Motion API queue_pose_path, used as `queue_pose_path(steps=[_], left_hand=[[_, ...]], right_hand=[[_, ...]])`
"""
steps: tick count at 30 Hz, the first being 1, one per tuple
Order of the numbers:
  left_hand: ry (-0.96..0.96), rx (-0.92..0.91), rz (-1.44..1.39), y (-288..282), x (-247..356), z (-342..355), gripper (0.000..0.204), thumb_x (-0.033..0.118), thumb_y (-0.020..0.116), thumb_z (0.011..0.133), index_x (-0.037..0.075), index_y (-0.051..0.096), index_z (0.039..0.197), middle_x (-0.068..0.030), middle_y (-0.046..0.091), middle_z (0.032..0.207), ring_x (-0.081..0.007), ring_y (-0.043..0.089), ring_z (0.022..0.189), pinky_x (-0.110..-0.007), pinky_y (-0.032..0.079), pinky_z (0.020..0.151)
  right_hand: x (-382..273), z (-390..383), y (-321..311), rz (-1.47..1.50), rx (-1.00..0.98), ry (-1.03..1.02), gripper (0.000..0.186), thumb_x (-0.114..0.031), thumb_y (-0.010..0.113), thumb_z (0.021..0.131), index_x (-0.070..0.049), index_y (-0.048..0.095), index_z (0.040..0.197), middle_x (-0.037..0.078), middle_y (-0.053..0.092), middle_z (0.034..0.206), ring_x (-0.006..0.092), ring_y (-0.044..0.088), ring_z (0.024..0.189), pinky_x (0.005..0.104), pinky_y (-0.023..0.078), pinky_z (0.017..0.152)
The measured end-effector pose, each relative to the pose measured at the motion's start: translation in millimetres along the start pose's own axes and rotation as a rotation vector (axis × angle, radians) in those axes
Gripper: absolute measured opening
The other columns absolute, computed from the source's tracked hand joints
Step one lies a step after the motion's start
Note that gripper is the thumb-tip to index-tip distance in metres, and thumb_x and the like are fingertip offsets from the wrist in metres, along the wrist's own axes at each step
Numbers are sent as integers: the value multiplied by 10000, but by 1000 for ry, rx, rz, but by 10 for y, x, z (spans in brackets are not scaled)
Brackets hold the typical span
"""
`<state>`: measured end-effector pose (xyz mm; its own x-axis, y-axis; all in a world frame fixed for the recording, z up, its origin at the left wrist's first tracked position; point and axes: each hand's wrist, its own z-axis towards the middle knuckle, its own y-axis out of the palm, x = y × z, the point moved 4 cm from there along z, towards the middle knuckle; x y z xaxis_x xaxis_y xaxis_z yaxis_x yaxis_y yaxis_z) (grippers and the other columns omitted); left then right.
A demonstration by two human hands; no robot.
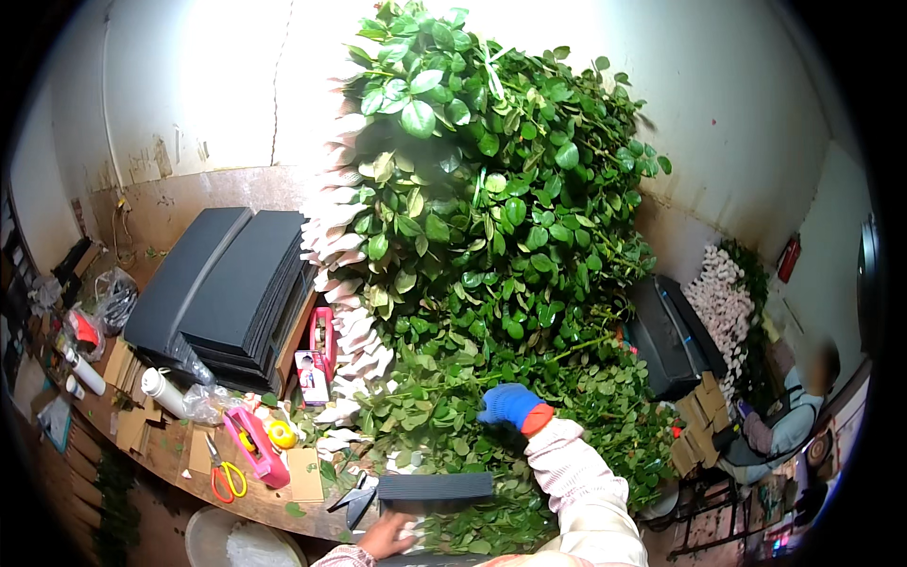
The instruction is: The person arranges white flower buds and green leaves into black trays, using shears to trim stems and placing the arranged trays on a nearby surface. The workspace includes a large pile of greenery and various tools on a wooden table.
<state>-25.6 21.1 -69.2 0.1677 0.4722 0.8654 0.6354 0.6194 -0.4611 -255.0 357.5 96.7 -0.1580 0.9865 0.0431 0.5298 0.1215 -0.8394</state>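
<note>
My right hand (508, 404), in a blue glove with an orange cuff, reaches into a big heap of green leafy stems (491, 236) and closes around some of them. My bare left hand (385, 537) sits at the bottom edge and grips the lower end of a leafy bunch, right under a dark corrugated sheet (436, 487) wrapped over it. White wrapped flower heads (340, 246) line the left side of the heap.
Stacks of black sheets (231, 283) lie on the wooden bench (170, 454) to the left, with a pink tape dispenser (255, 446), yellow-handled scissors (227, 477), dark shears (354, 496) and cardboard pieces. A second pile of wrapped flowers (723, 302) and a seated person (794, 416) are at the right.
</note>
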Motion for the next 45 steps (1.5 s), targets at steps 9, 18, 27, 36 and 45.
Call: queue_pose_path(steps=[9, 18, 27, 36, 45], left_hand=[[40, 37, 45, 12, -88, 51, 578, 401, 766, 896, 145, 577, 1379, -194, 575, 1115, -339, 656, 972, -437, 552, 892], [196, 140, 106, 126, -214, 78, 563, 265, 780, 819, 119, 557, 1314, -198, 588, 1158, -415, 572, 1123, -525, 495, 958], [335, 549, 152, -535, -188, -487, 227, 253, 776, 892, 110, 750, 1066, -91, 708, 1074, -326, 631, 1037, -450, 503, 933], [-783, 1266, 439, -2800, -2618, -1422, 300, 292, 619, 940, 18, 701, 1030, -255, 711, 1017, -458, 675, 1001, -552, 528, 889], [-586, 1180, 3, -2968, -3281, -1965, 365, 137, 713, 886, 8, 611, 1213, -191, 704, 1101, -362, 710, 1009, -476, 586, 848]], right_hand=[[56, 9, -232, 46, 1073, -169, 587, -471, 721, 899, -117, 646, 1361, 168, 684, 1311, 316, 642, 1208, 436, 480, 1049], [503, 346, 1265, 282, 480, 26, 797, -563, 690, 896, 6, 566, 1439, 292, 566, 1458, 434, 523, 1372, 494, 409, 1162], [-370, -1477, 488, 592, 764, -251, 577, -255, 699, 973, -18, 548, 1476, 211, 562, 1499, 341, 531, 1390, 431, 407, 1168], [-1549, -2319, 814, 764, 768, -284, 403, -225, 667, 997, -55, 660, 1363, 170, 686, 1323, 314, 649, 1233, 415, 490, 1072], [-2567, -2132, 390, 789, 663, -547, 394, -248, 668, 1003, -53, 670, 1345, 183, 707, 1268, 324, 695, 1127, 396, 530, 993]])
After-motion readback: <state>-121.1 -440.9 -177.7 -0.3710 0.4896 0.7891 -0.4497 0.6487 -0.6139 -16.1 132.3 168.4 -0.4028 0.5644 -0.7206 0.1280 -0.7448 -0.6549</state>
